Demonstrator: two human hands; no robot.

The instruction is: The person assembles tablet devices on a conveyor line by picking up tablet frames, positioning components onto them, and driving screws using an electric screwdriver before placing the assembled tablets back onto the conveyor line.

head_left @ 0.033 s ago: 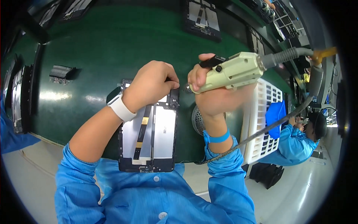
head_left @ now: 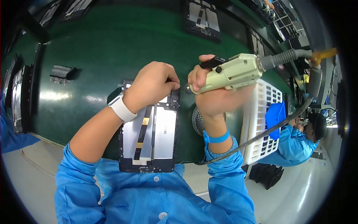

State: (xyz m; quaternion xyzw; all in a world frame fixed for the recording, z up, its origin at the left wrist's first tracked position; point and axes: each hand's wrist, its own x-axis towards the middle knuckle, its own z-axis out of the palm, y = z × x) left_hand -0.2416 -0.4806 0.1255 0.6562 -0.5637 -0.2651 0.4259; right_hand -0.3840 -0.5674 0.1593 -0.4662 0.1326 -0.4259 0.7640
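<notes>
The left hand [head_left: 153, 84] presses curled fingers on the top edge of the opened tablet [head_left: 149, 130] at frame centre. The right hand [head_left: 212, 97] grips a cream electric screwdriver [head_left: 231, 72], tip apparently at the tablet's corner. The tablet looks thin, stiff and fragile; hold it by the frame.

Pale cream plastic electric screwdriver [head_left: 233, 72]: matt casing, ribbed grey hose. Black-framed rectangular open tablet chassis [head_left: 149, 130]: satin silvery metal plates, glossy black and gold flex strip. Dark green work mat [head_left: 112, 48]: smooth, slight sheen. White slotted plastic basket [head_left: 261, 123]: semi-gloss. Blue cloth sleeves, matt.
</notes>
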